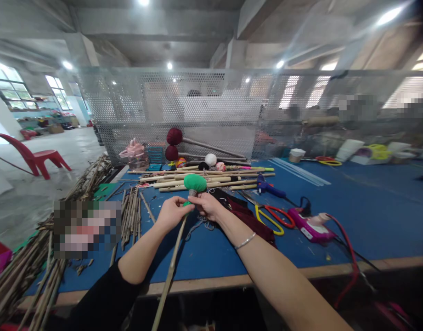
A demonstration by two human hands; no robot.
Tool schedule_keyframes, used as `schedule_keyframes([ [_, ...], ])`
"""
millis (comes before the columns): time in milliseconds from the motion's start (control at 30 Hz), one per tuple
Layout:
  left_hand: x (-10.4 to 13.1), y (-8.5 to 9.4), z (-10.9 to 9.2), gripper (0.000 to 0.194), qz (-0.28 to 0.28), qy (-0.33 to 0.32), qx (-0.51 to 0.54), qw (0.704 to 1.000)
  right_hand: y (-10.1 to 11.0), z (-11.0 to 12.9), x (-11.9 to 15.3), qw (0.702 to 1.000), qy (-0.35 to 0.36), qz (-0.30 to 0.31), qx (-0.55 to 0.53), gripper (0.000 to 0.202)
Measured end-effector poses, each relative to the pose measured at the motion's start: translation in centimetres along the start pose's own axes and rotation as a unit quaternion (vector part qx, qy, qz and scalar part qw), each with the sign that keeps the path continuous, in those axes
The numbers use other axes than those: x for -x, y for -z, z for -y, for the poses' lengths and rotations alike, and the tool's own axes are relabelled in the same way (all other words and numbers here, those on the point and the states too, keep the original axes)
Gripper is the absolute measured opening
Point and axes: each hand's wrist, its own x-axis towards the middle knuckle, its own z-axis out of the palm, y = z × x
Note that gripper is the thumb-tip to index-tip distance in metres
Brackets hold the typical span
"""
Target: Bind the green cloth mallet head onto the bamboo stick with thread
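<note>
1. Held at frame centre: green-headed stick (173, 261), shaft slanting to the lower edge; left grip (172, 212) pinched around it below the grey neck (192, 193), right grip (208, 205) closed at that neck.
2. Possible twisting of green head (195, 182), from uneven pinching against the long shaft's leverage.
3. Possible snagging of loose grey yarn (207, 224) beneath the right grip, through slack strands.
4. Possible dragging of scissors (279, 211), right of centre, by shifting the adjacent dark red cloth (250, 216).
</note>
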Motion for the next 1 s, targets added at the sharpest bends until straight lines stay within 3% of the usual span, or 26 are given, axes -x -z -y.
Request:
schedule_keyframes([
  [100, -0.1, 0.1, -0.3, 0.037, 0.040, 0.048, 0.118, 0.991, 0.2, 0.2, 0.1, 0.999, 0.024, 0.020, -0.017, 0.035],
  [233, -0.1, 0.3, -1.0, 0.032, 0.088, 0.102, 0.252, 0.958, 0.5, 0.6, 0.3, 0.996, 0.041, 0.065, -0.050, 0.034],
  [333, 0.1, 0.6, -1.3, 0.024, 0.132, 0.121, 0.325, 0.929, 0.7, 0.8, 0.4, 0.992, 0.047, 0.095, -0.073, 0.032],
  [433, 0.2, 0.8, -1.3, 0.018, 0.164, 0.156, 0.347, 0.910, 0.8, 0.7, 0.4, 0.994, 0.047, 0.082, -0.054, 0.033],
  [533, 0.3, 0.6, -1.5, 0.025, 0.151, 0.193, 0.339, 0.908, 0.7, 0.2, 0.1, 0.998, 0.026, 0.058, -0.025, 0.033],
  [700, 0.3, -0.6, -1.6, 0.028, 0.111, 0.172, 0.392, 0.897, 0.3, -0.7, -0.4, 0.998, 0.033, 0.062, 0.000, 0.035],
  [800, -0.3, -0.2, -1.2, 0.029, 0.072, 0.178, 0.396, 0.898, 0.2, -0.5, -0.1, 0.998, 0.030, 0.041, 0.049, 0.034],
  [867, -0.9, 0.5, -0.8, 0.030, 0.047, 0.185, 0.398, 0.897, 0.1, 0.4, 0.6, 0.992, 0.022, 0.037, 0.115, 0.033],
  [1000, -1.9, 1.9, 0.0, 0.030, 0.036, 0.189, 0.426, 0.884, -0.9, 4.7, 4.7, 0.964, 0.057, 0.112, 0.233, 0.030],
])
